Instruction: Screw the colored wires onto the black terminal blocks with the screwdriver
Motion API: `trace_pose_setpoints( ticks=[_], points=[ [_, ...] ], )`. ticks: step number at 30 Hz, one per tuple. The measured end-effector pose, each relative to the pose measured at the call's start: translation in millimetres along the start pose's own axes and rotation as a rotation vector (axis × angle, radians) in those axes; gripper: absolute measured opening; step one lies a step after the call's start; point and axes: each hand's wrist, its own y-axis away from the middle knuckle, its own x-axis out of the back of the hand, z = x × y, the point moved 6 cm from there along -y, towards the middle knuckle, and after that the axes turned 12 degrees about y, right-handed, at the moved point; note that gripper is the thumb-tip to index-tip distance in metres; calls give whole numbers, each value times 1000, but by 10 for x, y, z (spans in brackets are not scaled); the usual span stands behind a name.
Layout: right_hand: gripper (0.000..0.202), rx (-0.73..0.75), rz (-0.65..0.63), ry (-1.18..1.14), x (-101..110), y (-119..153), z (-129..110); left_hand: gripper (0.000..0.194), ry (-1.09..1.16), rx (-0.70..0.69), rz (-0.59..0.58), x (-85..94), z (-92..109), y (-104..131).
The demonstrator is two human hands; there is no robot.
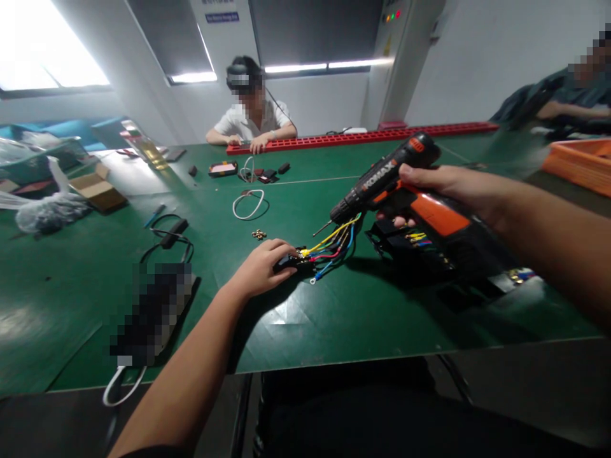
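Observation:
My right hand (424, 184) is wrapped round the grip of a black and orange power drill (377, 184), its bit pointing down and left, above the table. Beneath the bit, my left hand (265, 267) holds a small black terminal block (289, 261) against the green table top. Yellow, red, blue and black wires (337, 245) run from the block to the right, under the drill. One blue wire ends in a loose ring lug (313, 280). A small pile of brass screws (258, 235) lies beyond my left hand.
A black device with wires (410, 248) sits under the drill. A phone (153, 312) with cables lies at left, near an open cardboard box (100, 189). A person (258, 121) sits opposite, behind a red rail (334, 138). An orange crate (580, 165) stands at right.

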Motion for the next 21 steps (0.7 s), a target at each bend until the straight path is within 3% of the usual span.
trace_pose_setpoints(
  ticks=[5,9,21],
  points=[
    [62,-136,75,-173,248,-83,535,29,-30,12,-20,-12,-7,-8],
    [67,-170,125,-216,387,-117,825,32,-51,22,-21,-17,-9,-4],
    [65,-203,31,-400,341,-235,1195,39,-69,47,-27,-31,-33,3]
  ],
)
